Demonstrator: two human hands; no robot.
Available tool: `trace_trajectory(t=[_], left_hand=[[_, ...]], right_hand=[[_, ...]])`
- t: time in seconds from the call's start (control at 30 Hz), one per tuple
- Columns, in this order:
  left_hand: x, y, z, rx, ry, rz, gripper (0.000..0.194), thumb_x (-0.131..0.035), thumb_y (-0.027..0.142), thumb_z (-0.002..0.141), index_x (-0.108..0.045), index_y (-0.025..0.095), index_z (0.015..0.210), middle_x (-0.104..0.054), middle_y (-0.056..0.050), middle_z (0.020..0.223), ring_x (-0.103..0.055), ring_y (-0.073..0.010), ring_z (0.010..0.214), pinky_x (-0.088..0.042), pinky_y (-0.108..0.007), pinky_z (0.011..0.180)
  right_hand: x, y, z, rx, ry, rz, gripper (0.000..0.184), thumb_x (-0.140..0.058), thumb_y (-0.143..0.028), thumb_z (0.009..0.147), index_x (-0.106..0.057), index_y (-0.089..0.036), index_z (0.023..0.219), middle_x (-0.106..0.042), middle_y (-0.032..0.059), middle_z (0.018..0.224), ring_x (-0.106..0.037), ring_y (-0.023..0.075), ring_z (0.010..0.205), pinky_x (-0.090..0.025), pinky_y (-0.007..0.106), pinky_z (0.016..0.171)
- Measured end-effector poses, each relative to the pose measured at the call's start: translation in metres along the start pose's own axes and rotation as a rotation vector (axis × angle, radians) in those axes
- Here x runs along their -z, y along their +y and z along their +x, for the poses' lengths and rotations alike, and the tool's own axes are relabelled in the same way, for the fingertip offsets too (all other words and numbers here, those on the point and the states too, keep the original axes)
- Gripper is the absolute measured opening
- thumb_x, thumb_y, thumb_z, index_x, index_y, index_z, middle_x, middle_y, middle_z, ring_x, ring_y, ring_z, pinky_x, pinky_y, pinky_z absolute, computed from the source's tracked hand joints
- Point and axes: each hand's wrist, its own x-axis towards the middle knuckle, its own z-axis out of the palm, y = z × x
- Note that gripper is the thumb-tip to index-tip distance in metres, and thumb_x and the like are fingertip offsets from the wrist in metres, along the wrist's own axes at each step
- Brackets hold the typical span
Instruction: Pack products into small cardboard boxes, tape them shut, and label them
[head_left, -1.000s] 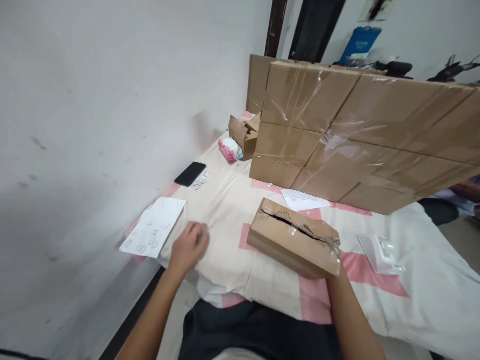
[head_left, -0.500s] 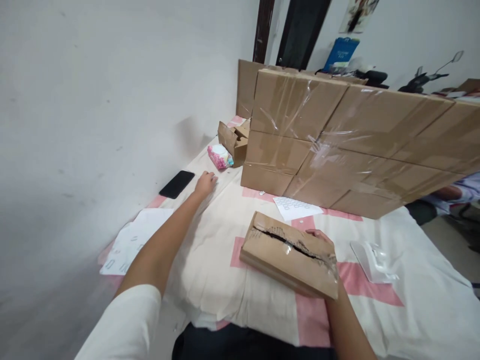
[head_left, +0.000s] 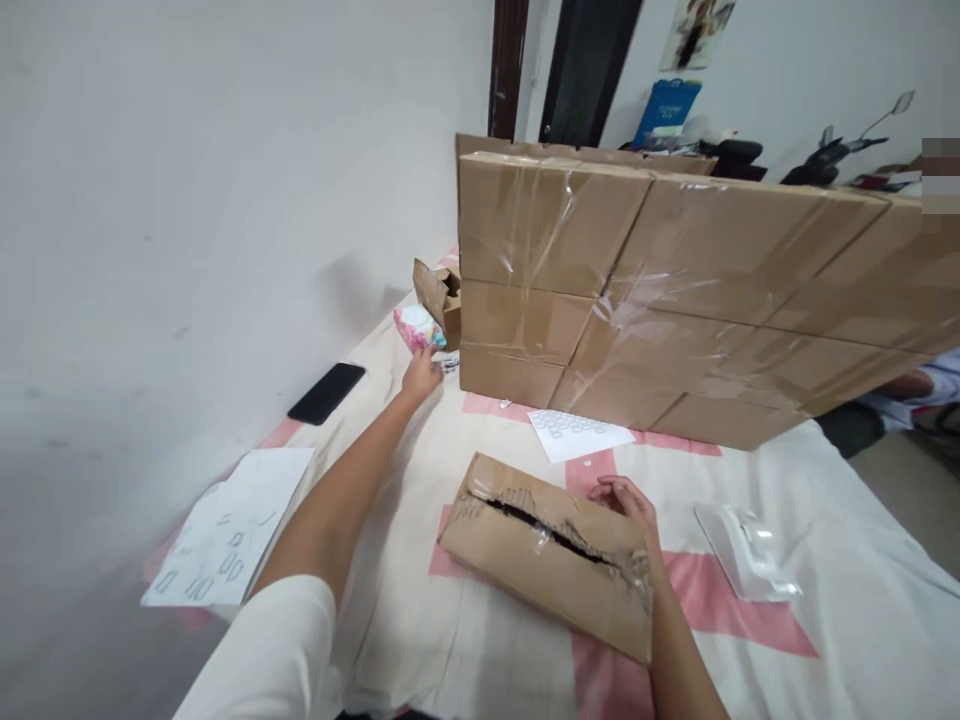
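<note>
My left hand reaches to the far left of the bed with its fingers pinched. At its fingertips shows a small shiny packet with dark marks, its contents too small to make out. Just behind that hand lies a pink and white pack of wipes. My right hand is behind the far right edge of a flat cardboard box, fingers loosely curled and apart. The box has a torn slit along its top, and my right forearm passes beside its right end.
A large taped cardboard panel stands across the bed. An open small carton sits by the wall. Also here are a black phone, marked paper sheets and clear plastic packaging. Part of another person shows at right.
My left hand has moved up to the wipes, and the small packet has come into sight at its fingers. More of my right hand now shows above the box edge. The view has shifted.
</note>
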Motion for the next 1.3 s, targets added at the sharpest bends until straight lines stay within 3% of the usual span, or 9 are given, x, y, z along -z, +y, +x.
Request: trace_trajectory(t=[0.23,0.37,0.53,0.63,0.7,0.8,0.97,1.13,1.3], left_hand=[[-0.003,0.000,-0.014,-0.025,0.045,0.058,0.034,-0.057,0.029,0.099,-0.060,0.018,0.131,-0.068,-0.011,0.126,-0.065,-0.0230,0.108,-0.052,-0.043,0.100],[-0.008,0.019,-0.042,-0.070,0.153,0.073,0.040,-0.038,0.025,0.101,-0.052,0.015,0.136,-0.065,-0.015,0.127,-0.063,-0.0248,0.107,-0.048,-0.041,0.098],[-0.048,0.064,-0.085,-0.443,-0.208,0.026,0.033,-0.051,0.044,0.098,-0.065,0.025,0.122,-0.070,-0.006,0.121,-0.065,-0.0208,0.106,-0.050,-0.033,0.097],[-0.079,0.089,-0.103,-0.655,-0.452,0.025,0.071,-0.079,0.062,0.074,-0.062,0.032,0.136,-0.060,-0.005,0.147,-0.055,-0.0279,0.134,-0.041,-0.041,0.114],[-0.093,0.097,-0.111,-0.694,-0.509,0.043,0.088,-0.080,0.068,0.070,-0.054,0.030,0.146,-0.050,-0.010,0.158,-0.044,-0.0342,0.145,-0.029,-0.052,0.123],[-0.102,0.098,-0.116,-0.684,-0.495,0.047,0.082,-0.069,0.066,0.083,-0.048,0.026,0.151,-0.047,-0.015,0.159,-0.038,-0.0364,0.148,-0.020,-0.060,0.124],[-0.103,0.091,-0.116,-0.661,-0.388,-0.041,0.059,-0.064,0.042,0.091,-0.051,0.020,0.145,-0.054,-0.016,0.148,-0.046,-0.0351,0.139,-0.030,-0.057,0.121],[-0.110,0.083,-0.111,-0.620,-0.286,-0.189,0.058,-0.045,0.000,0.079,-0.057,0.018,0.133,-0.059,-0.013,0.131,-0.053,-0.0277,0.126,-0.044,-0.048,0.113],[-0.109,0.079,-0.107,-0.553,-0.184,-0.330,0.049,-0.043,-0.002,0.082,-0.059,0.021,0.123,-0.059,-0.010,0.122,-0.059,-0.0222,0.118,-0.051,-0.043,0.107]], right_hand=[[-0.004,0.003,0.001,0.004,0.003,-0.003,0.040,-0.086,-0.056,0.067,-0.071,-0.021,0.080,-0.070,0.0047,0.070,-0.064,0.0176,0.063,-0.049,0.028,0.056],[-0.010,0.002,-0.005,-0.035,0.090,0.000,0.056,-0.089,-0.049,0.068,-0.066,-0.025,0.113,-0.073,0.0013,0.082,-0.063,0.0134,0.061,-0.050,0.024,0.056],[-0.006,-0.001,-0.003,-0.150,0.083,0.219,0.064,-0.088,-0.044,0.068,-0.061,-0.031,0.125,-0.076,0.0018,0.100,-0.072,0.0177,0.078,-0.057,0.029,0.067],[-0.002,-0.009,0.006,-0.172,0.010,0.371,0.046,-0.083,-0.042,0.069,-0.071,-0.026,0.110,-0.074,0.0045,0.115,-0.074,0.0218,0.098,-0.061,0.032,0.076],[-0.004,-0.015,0.014,-0.228,-0.033,0.445,0.039,-0.079,-0.041,0.072,-0.073,-0.024,0.108,-0.073,0.0058,0.118,-0.072,0.0227,0.104,-0.062,0.033,0.077],[-0.015,-0.020,0.025,-0.282,-0.052,0.535,0.031,-0.072,-0.034,0.077,-0.072,-0.023,0.106,-0.075,0.0065,0.111,-0.072,0.0213,0.100,-0.061,0.033,0.075],[-0.030,-0.019,0.033,-0.209,0.018,0.652,0.031,-0.065,-0.031,0.081,-0.069,-0.021,0.109,-0.073,0.0083,0.105,-0.069,0.0180,0.085,-0.058,0.032,0.068],[-0.031,-0.016,0.031,-0.262,-0.111,0.587,0.038,-0.065,-0.037,0.083,-0.069,-0.020,0.117,-0.071,0.0065,0.097,-0.066,0.0167,0.076,-0.055,0.030,0.062],[-0.042,-0.009,0.029,-0.282,-0.139,0.508,0.038,-0.068,-0.035,0.081,-0.071,-0.019,0.115,-0.067,0.0012,0.080,-0.067,0.0155,0.076,-0.053,0.026,0.063]])
